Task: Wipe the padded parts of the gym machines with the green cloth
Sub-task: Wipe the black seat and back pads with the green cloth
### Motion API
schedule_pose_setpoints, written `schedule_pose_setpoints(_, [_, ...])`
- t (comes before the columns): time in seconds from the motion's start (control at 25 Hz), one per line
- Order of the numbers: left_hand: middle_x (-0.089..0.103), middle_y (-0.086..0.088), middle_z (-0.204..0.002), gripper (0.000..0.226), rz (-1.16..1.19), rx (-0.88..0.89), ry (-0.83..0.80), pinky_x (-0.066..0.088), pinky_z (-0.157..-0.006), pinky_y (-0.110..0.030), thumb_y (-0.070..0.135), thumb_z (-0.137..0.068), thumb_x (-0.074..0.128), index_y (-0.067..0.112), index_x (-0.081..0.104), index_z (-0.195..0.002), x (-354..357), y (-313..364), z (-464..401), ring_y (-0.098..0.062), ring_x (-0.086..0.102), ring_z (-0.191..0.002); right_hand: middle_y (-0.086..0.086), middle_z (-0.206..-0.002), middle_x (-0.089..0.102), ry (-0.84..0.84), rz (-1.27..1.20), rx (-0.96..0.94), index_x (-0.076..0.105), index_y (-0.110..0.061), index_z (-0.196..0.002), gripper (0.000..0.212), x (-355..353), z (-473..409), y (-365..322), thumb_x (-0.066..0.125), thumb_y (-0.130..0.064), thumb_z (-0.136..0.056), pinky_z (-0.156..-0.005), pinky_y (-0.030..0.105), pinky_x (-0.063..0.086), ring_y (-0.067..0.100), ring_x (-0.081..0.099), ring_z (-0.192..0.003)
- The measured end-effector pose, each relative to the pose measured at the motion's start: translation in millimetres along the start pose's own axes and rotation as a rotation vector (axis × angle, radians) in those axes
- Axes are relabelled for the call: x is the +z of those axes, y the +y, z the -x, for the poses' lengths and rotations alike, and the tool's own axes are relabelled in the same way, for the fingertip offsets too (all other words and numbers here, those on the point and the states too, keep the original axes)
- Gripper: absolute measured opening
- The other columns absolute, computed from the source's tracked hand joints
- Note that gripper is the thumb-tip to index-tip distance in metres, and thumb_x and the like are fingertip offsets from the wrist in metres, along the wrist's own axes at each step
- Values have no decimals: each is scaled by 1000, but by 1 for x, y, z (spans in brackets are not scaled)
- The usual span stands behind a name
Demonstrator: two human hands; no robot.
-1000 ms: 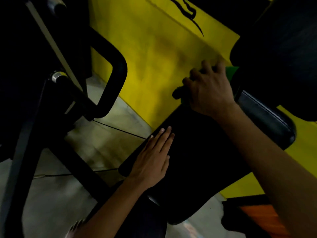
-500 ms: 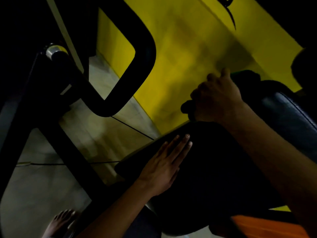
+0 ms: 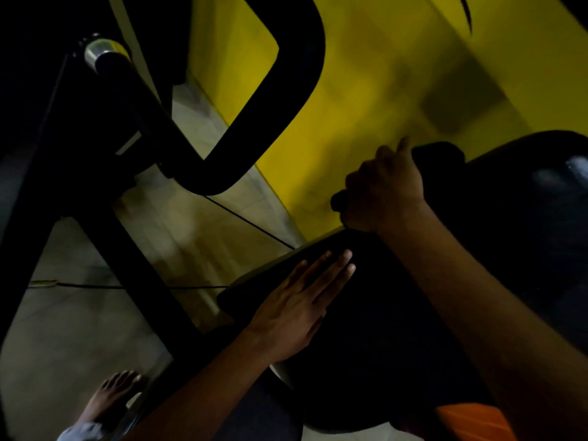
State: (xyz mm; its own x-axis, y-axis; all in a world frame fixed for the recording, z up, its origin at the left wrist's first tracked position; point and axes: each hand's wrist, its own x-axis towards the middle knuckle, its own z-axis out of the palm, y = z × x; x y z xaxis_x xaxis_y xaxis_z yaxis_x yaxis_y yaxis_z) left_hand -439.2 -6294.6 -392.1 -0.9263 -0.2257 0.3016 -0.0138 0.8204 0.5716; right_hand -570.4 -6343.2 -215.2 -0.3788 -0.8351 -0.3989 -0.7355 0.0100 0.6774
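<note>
Head view: we see our left hand (image 3: pixel 297 308) lying flat with straight fingers on the near edge of the black seat pad (image 3: pixel 397 329), while our right hand (image 3: pixel 383 189) is curled at the pad's far edge around something dark; the green cloth cannot be made out in this dim light, so we cannot tell whether it is what the hand grips. A black looped handle bar (image 3: pixel 286 100) of the machine frame (image 3: pixel 105 198) crosses in front of the yellow wall (image 3: pixel 366 90), a chrome bar end (image 3: pixel 101 54) shows upper left, thin cables (image 3: pixel 248 221) run over the tiled floor (image 3: pixel 73 329), and a bare foot (image 3: pixel 111 396) stands at the bottom left.
</note>
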Motion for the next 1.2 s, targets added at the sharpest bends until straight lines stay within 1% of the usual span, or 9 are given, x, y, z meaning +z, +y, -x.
schedule_pose_setpoints(0.12, [-10,2,-161,89,-47,-3,-3,11,-116,-35,17,-88,57,17,-3,-153,1,-7,1,-18,-3,-148,3,-104,62,-71,63,179,58,-36,-98,24,3,2,7,42,-53,-91,-107,54,20,32,47,-112])
schedule_pose_setpoints(0.2, [-12,3,-160,90,-59,-20,-12,10,-116,-35,18,-88,57,18,-4,-153,5,-9,2,-18,-4,-148,2,-93,62,-26,-30,220,53,-31,-83,21,-1,5,5,46,-51,-87,-104,56,19,33,48,-106])
schedule_pose_setpoints(0.28, [-11,2,-161,92,-44,-47,-14,11,-116,-35,18,-86,59,17,-4,-153,10,-10,5,-18,-4,-148,5,-106,63,-31,25,220,56,-33,-91,19,4,3,-4,40,-44,-93,-108,56,18,35,45,-113])
schedule_pose_setpoints(0.36, [-8,2,-161,92,-4,-64,-3,10,-119,-34,16,-86,60,18,-3,-153,15,-10,10,-18,-2,-148,9,-120,60,-88,112,198,61,-26,-116,34,4,1,-26,35,-41,-98,-110,58,17,38,41,-122])
schedule_pose_setpoints(0.44, [-7,2,-161,90,19,-63,14,6,-119,-32,16,-87,60,18,-1,-153,20,-13,16,-18,-2,-148,11,-126,57,-162,116,131,58,-21,-124,40,5,-8,-48,33,-42,-100,-110,59,16,40,39,-125])
schedule_pose_setpoints(0.72, [-12,1,-160,82,-15,-134,-49,12,-117,-37,21,-90,46,17,-6,-153,25,-17,30,-17,-5,-148,9,-120,57,-273,-147,62,59,-20,-112,48,-12,-15,-20,33,-56,-94,-106,50,22,32,49,-116])
schedule_pose_setpoints(0.84, [-6,0,-161,83,-30,-127,-66,16,-117,-37,19,-89,52,15,0,-153,28,-29,41,-17,-2,-148,7,-112,59,-314,-125,-25,58,-20,-99,30,2,-33,-37,43,-44,-92,-106,49,23,31,51,-113])
schedule_pose_setpoints(1.04, [-10,3,-161,85,7,-107,-94,10,-116,-37,18,-90,55,18,-2,-153,30,-42,55,-16,-5,-148,7,-104,55,-408,-148,-160,58,-20,-113,24,31,-70,-91,46,-30,-96,-102,48,28,30,52,-107])
schedule_pose_setpoints(1.2, [-7,0,-161,89,-57,-123,-103,14,-116,-36,19,-86,57,16,-1,-153,34,-46,62,-19,-1,-148,5,-113,59,-406,-231,-120,59,-24,-115,34,31,-68,-72,47,-47,-93,-92,42,35,29,56,-105])
